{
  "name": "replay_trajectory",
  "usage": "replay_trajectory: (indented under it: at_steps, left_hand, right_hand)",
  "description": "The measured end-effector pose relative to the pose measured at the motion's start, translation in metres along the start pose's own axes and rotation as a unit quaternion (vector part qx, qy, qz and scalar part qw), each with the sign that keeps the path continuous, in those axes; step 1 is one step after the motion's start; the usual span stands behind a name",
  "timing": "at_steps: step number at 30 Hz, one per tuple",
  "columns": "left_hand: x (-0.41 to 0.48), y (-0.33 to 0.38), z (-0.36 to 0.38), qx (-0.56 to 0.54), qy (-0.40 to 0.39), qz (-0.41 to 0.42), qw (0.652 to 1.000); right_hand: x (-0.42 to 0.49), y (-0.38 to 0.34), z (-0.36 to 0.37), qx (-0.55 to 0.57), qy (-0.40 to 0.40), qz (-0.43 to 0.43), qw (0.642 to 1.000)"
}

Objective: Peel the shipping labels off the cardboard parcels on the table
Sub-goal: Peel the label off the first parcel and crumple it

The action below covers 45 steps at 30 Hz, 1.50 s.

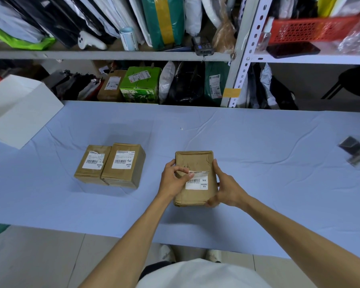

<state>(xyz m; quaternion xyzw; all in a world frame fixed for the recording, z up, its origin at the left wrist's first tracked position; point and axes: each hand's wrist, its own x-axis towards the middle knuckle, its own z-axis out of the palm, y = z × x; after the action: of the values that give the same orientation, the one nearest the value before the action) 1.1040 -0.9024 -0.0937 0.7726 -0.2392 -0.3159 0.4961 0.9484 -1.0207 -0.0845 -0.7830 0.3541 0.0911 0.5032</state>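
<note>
Peeling is under way on the parcel [193,161] at the table's [258,142] middle: right hand [227,188] grips its side, left hand [173,181] pinches the label [197,181] by its lifted top edge, which next likely needs a slow, steady pull.

**Markings Read on Three Shipping Labels**

"MX" and "MXRC 03" are printed on the right label [196,181] of the right parcel [193,161]. "5/42", "MX" and "MXRC 03" are shown on the middle label [123,160], and "4/42" and "MXRC 03" on the left label [93,160].
</note>
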Motion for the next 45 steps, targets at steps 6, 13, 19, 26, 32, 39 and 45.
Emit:
replay_trajectory:
  at_steps: [6, 13, 19, 26, 32, 39, 45]
  left_hand:
    - [0.001, 0.0038, -0.0027, -0.006, 0.002, -0.012, 1.0]
    - [0.0012, 0.002, -0.0022, -0.019, -0.003, -0.015, 1.0]
    - [-0.0007, 0.0013, -0.0022, -0.022, -0.01, -0.022, 0.999]
    - [-0.002, -0.0015, -0.0033, -0.027, -0.011, -0.016, 0.999]
    - [-0.0029, -0.0059, -0.0059, -0.04, 0.002, -0.007, 0.999]
    - [-0.0012, -0.0019, -0.0056, -0.041, 0.003, -0.005, 0.999]
    - [-0.0005, -0.0057, -0.0068, -0.048, 0.004, -0.012, 0.999]
  right_hand:
    - [0.0016, -0.0034, 0.0029, 0.006, 0.004, 0.005, 1.0]
    - [0.0031, -0.0012, 0.0037, 0.008, -0.001, 0.005, 1.0]
    - [0.0031, 0.0012, 0.0038, 0.003, -0.004, 0.011, 1.0]
    - [0.002, 0.0014, 0.0039, -0.006, -0.003, 0.004, 1.0]
    - [0.0032, -0.0013, 0.0036, -0.018, -0.001, -0.004, 1.0]
    - [0.0031, -0.0011, 0.003, -0.005, -0.004, -0.006, 1.0]
    - [0.0032, -0.0017, 0.0044, -0.006, 0.0, -0.01, 1.0]
